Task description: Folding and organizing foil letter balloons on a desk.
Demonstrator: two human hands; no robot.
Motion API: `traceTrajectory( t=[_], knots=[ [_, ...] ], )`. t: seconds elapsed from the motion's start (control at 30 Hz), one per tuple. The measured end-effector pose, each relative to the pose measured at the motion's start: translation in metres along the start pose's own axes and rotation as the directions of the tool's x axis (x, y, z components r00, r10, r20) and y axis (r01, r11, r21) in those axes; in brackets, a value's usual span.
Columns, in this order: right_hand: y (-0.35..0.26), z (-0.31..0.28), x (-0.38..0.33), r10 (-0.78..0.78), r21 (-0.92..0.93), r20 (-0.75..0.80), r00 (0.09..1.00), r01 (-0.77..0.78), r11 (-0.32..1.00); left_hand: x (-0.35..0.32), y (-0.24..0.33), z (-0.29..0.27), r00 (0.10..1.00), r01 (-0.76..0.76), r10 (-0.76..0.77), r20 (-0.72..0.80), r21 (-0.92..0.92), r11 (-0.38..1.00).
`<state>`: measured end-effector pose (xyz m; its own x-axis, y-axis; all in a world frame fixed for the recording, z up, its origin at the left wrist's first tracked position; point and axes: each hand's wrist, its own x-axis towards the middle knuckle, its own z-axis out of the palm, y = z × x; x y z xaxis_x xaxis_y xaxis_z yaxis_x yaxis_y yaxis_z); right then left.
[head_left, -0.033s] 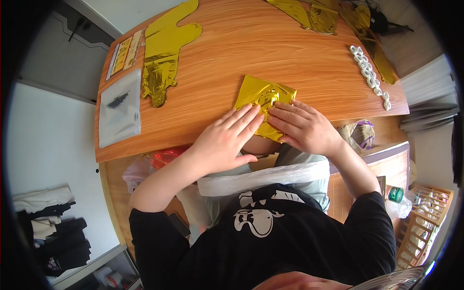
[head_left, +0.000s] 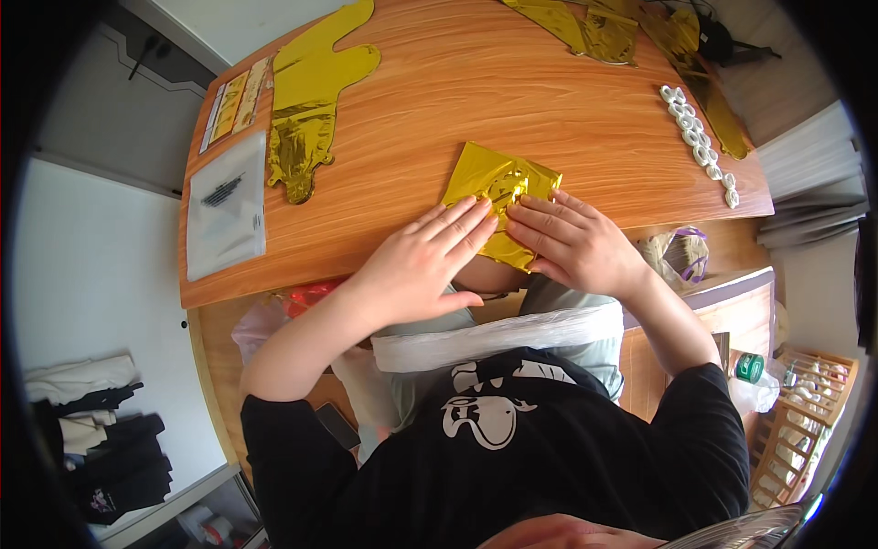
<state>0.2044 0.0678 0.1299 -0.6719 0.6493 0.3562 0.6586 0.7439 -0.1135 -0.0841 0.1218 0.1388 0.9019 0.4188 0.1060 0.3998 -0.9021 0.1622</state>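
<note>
A flat gold foil balloon (head_left: 476,168), folded into a rough square, lies at the table's near edge, its lower corner reaching past that edge. My left hand (head_left: 422,259) rests palm down with stretched fingers on its left part, the thumb apart over my lap. Across from it, my right hand (head_left: 574,240) lies flat on the right part, fingertips close to those of the left. Neither hand grips anything. Between the fingertips the foil is wrinkled and shiny. What lies beneath the palms is hidden.
On the wooden table (head_left: 412,110), another gold foil balloon (head_left: 306,101) stretches at left beside a clear plastic bag (head_left: 229,206) and a printed card (head_left: 235,102). More gold foil (head_left: 608,35) lies far right, near a row of white ribbon rolls (head_left: 690,128). White plastic (head_left: 498,336) crosses my lap.
My left forearm has shifted very slightly to the left. Both hands stay on the folded foil, which has hardly moved.
</note>
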Motion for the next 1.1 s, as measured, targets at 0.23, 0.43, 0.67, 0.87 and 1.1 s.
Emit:
traceTrajectory(
  t=[0.23, 0.43, 0.67, 0.87, 1.1],
  knots=[
    [-0.056, 0.04, 0.013, 0.31, -0.187, -0.151, 0.939, -0.335, 0.923, 0.027, -0.059, -0.018, 0.985, -0.074, 0.115, 0.131, -0.281, 0.957],
    [-0.088, 0.048, 0.054, 0.528, -0.294, -0.222, 0.82, -0.573, 0.765, 0.083, -0.073, -0.016, 0.999, -0.037, 0.048, 0.026, -0.345, 0.938],
    [-0.067, 0.028, 0.052, 0.494, -0.164, -0.188, 0.849, -0.523, 0.836, 0.092, -0.074, 0.012, 0.988, -0.151, 0.143, -0.053, -0.215, 0.965],
    [-0.014, 0.011, 0.039, 0.246, -0.031, -0.099, 0.964, -0.25, 0.968, 0.093, -0.074, 0.01, 0.987, -0.163, 0.157, -0.043, -0.224, 0.961],
    [0.011, 0.001, 0.044, -0.004, 0.011, -0.181, 0.983, 0.006, 1.0, 0.09, -0.086, 0.006, 0.981, -0.191, 0.189, -0.044, -0.375, 0.907]
  ],
)
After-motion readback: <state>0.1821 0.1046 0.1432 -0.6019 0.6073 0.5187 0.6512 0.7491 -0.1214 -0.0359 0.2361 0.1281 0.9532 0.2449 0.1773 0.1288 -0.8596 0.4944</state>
